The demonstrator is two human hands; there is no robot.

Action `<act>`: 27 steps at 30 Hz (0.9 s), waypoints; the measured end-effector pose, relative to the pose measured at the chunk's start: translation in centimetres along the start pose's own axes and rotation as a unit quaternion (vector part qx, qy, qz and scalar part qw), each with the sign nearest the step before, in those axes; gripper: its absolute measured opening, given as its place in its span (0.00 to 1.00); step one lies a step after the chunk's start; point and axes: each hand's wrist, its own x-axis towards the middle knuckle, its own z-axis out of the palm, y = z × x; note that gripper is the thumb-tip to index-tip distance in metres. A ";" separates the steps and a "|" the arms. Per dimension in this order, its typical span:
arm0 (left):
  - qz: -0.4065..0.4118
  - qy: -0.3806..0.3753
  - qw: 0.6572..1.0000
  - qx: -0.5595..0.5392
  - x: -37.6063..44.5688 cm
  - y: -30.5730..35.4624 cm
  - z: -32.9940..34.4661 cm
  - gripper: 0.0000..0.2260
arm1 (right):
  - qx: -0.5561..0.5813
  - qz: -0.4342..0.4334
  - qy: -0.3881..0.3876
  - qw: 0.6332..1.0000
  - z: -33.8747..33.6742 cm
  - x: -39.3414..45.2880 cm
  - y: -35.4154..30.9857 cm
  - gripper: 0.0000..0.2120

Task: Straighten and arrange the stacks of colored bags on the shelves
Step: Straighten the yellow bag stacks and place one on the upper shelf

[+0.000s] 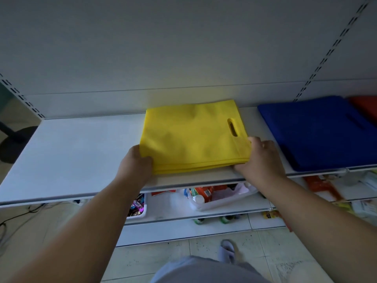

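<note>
flat yellow bag stack (193,135), layered edge, seemingly squared

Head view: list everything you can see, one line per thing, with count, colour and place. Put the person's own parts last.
yellow bags: one stack, yellow, middle of the top shelf, cut-out handle at the right
blue bags: one stack, blue, right of the yellow stack, apart from it
red bags: one stack, red, far right, partly cut off
top shelf: one, white, bare at the left
white bin: one, lower shelf, holds mixed packets
candy tray: one, white, lower shelf
slipper: one, grey, on the floor
left hand: grips the yellow stack's front left corner
right hand: grips its front right corner
</note>
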 end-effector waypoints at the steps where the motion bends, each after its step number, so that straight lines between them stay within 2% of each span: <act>1: 0.002 -0.002 1.000 0.005 0.1 -0.1 -0.1 0.15 | 0.014 0.008 -0.008 1.000 0.1 0.2 0.4 0.45; 5: 0.025 -0.043 0.999 -0.004 -0.2 -0.3 -0.4 0.19 | 0.099 -0.019 -0.070 0.992 -0.6 0.4 1.3 0.54; 8: 0.052 -0.132 0.990 -0.015 -0.8 -0.3 -1.3 0.37 | 0.138 -0.046 -0.124 0.981 -1.5 -0.2 1.7 0.60; 11: 0.084 -0.148 0.982 0.085 -1.3 -0.4 -1.5 0.49 | 0.156 -0.066 -0.109 0.979 -1.9 0.2 2.5 0.56; 13: 0.118 -0.111 0.982 0.101 -1.6 -0.3 -1.4 0.47 | 0.142 -0.087 -0.094 0.982 -2.1 0.4 2.6 0.50; 16: 0.139 -0.084 0.982 0.095 -2.0 -0.1 -1.2 0.39 | 0.103 -0.101 -0.126 0.981 -2.1 0.3 2.6 0.56; 20: 0.153 -0.066 0.979 0.121 -1.8 -0.1 -1.4 0.38 | 0.145 -0.084 -0.109 0.980 -2.1 0.7 2.9 0.55; 24: 0.153 -0.065 0.977 0.134 -1.4 -0.6 -1.2 0.44 | 0.092 -0.102 -0.109 0.984 -1.9 0.7 2.5 0.57; 27: 0.147 -0.047 0.977 0.149 -1.4 -0.8 -1.2 0.45 | 0.139 -0.083 -0.092 0.982 -1.8 0.8 2.5 0.54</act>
